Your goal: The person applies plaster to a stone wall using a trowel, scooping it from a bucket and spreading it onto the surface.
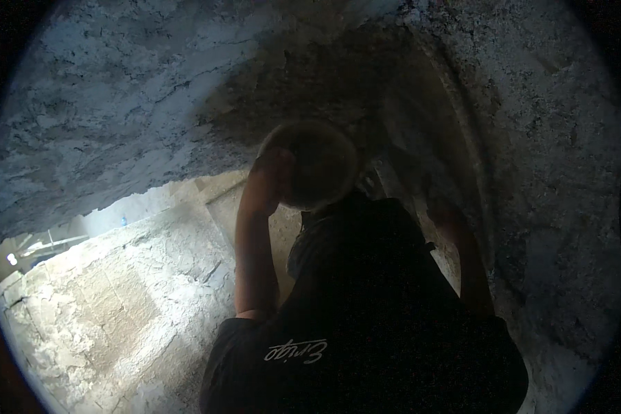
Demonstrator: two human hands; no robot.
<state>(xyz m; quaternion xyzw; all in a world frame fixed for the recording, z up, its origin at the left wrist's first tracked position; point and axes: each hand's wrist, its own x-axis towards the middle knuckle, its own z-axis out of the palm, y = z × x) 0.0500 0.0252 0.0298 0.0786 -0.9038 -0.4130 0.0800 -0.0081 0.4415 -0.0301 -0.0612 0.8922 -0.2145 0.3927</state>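
My left hand [272, 169] is closed on the near-left rim of a round, shallow pan [324, 165], its thumb lying over the edge. The pan is held out in front of my body, close to the rough wall, and its inside is dark; I cannot make out what it contains. My right hand [447, 215] is low on the right, in deep shadow beside the wall. Its fingers are lost in the dark, and whether it holds anything is hidden.
A rough, grey plastered wall [117, 90] spans the front and curves round to the right [552, 152]. A raised ridge [455, 90] runs down it. On the left a brightly lit, crusted masonry surface [96, 303] lies below, with an opening [48, 245] beyond its far edge.
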